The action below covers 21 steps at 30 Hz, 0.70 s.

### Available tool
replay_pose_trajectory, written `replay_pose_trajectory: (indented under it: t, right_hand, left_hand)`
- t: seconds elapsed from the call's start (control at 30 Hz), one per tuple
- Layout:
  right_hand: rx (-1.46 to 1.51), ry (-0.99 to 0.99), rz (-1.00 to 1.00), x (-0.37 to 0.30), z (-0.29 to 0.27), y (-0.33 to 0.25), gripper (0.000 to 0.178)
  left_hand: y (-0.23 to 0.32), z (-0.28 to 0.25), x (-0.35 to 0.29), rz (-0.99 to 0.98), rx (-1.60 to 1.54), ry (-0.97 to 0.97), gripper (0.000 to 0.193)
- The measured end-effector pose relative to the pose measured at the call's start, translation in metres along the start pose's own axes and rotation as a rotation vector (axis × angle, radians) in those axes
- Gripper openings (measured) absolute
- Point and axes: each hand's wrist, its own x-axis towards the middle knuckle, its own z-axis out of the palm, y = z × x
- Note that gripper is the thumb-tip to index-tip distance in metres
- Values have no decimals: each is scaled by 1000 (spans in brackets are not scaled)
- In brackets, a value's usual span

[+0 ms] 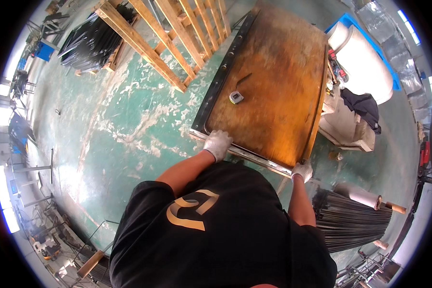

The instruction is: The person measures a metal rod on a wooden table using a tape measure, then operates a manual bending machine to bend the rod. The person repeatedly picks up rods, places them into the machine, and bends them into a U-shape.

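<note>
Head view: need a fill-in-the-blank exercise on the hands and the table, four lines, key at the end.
1. The left hand and right hand both wear white ____.
2. Both hands are at the ____ edge of the brown table, opposite its far edge.
3. The tape measure lies on the table, closer to the ____ hand than to the other.
4. The dark cloth lies to the person's ____ of the table.

Missing words: gloves; near; left; right.
</note>
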Motion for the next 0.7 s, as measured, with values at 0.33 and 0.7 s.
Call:
replay_pose_trajectory:
  t: [0.33,0.7]
  right_hand:
    - [-19,7,68,4,8,-1,39]
    - [-34,0,58,-4,-4,-13,34]
  left_hand:
    - [-4,0,4,62,-17,-12,23]
    - [-9,11,5,98,-52,51,23]
